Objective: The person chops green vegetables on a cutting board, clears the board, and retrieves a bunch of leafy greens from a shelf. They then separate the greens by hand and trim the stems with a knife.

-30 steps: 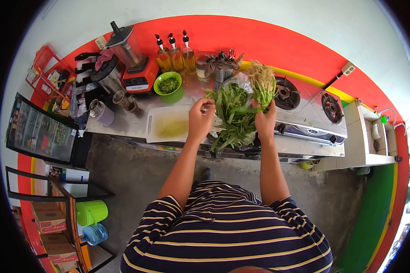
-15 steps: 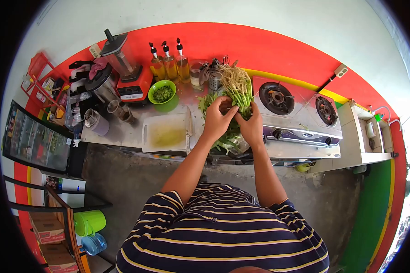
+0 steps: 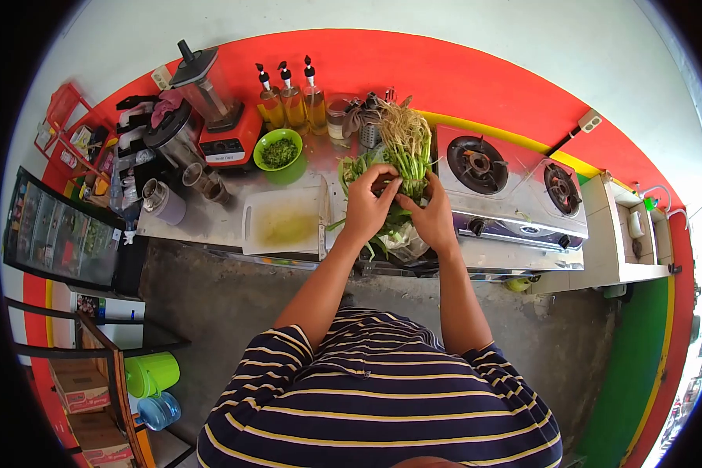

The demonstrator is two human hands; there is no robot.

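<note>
A bunch of leafy greens with pale roots pointing to the wall is between my hands above the counter. My left hand is closed on its stems from the left, thumb toward the middle. From the right, my right hand grips the same bunch, thumb and fingers against the stems. Loose leaves and a clear plastic bag lie beneath my hands. To the left, a white cutting board has a green stain, with a knife along its right edge. Chopped greens fill a green bowl behind the board.
A two-burner gas stove stands right of my hands, with a tiled sink beyond. Pump bottles, a red blender and a metal cup stand left along the counter. A green bucket is on the floor.
Both hands stay on the bunch, whose rooted end has shifted slightly. Leaves beneath have moved, and a stem now sticks out left of my left wrist. The view has shifted a little.
</note>
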